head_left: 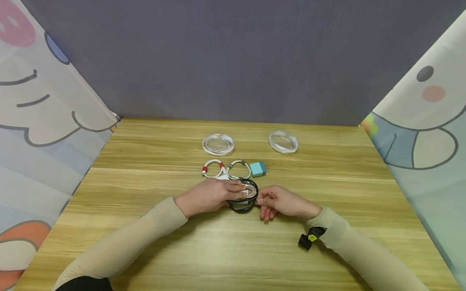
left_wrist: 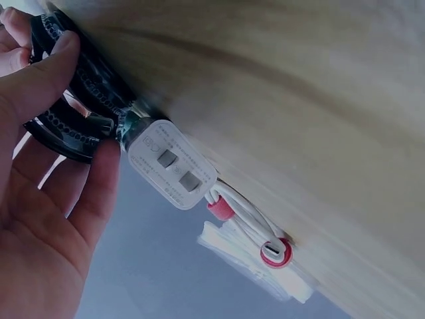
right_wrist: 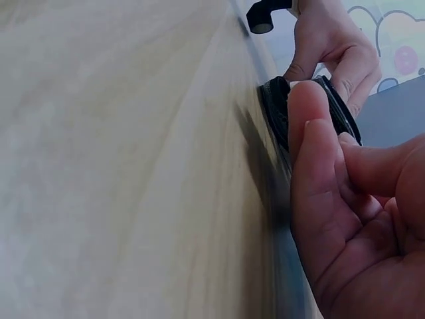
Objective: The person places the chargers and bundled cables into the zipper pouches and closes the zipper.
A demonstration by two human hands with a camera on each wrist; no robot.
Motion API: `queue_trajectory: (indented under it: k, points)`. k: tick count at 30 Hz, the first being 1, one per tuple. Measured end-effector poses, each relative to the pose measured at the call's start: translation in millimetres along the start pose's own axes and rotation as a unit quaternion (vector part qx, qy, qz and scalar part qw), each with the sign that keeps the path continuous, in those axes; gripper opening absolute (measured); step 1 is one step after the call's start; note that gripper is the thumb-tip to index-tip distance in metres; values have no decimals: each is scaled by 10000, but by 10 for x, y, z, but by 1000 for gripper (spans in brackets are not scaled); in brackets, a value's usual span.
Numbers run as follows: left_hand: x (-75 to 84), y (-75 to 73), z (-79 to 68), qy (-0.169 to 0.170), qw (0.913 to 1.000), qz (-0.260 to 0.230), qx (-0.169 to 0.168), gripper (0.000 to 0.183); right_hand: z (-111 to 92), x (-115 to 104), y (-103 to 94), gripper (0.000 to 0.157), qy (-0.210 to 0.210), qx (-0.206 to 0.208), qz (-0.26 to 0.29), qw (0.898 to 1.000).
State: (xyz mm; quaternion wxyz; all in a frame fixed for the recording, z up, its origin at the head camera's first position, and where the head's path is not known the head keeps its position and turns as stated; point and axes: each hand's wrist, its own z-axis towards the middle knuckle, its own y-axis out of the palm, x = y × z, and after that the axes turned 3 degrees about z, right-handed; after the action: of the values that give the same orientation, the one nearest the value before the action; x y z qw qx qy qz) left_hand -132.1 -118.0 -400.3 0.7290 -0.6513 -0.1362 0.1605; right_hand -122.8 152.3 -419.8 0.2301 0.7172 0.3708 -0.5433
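Note:
A black coiled cable (head_left: 243,210) lies near the middle of the table in glossy loops, with a pale pink strand (head_left: 251,190) inside. My left hand (head_left: 212,196) holds its left side, thumb on one face and fingers on the other, as the left wrist view shows. At its right edge, my right hand (head_left: 280,202) pinches the coil between thumb and index finger; the exact pinched spot is hidden. Just beyond the coil stands a white charger (left_wrist: 171,163) with two flat prongs, mostly covered by the left hand in the head view.
Behind the hands lie a white cable with red ties (head_left: 213,168), a white cable with grey ties (head_left: 238,169) and a turquoise charger (head_left: 258,169). Two clear-and-white coils, left (head_left: 218,144) and right (head_left: 283,141), lie farther back, before a grey panel (head_left: 233,60).

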Motion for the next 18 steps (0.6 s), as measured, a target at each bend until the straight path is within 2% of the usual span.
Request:
queue_trajectory:
  k: [5,14,18]
  points:
    - [-9,3,-12,163,9999,3,43,53,17,24,24,23,57,202,43,9998]
    - [9,-10,-2,656,9975,-107,244,72,33,44,32,24,113,594,59,9982]
    - [6,-7,19,722,9970,-229,128,72,44,53,23,25,81,670,76,9977]
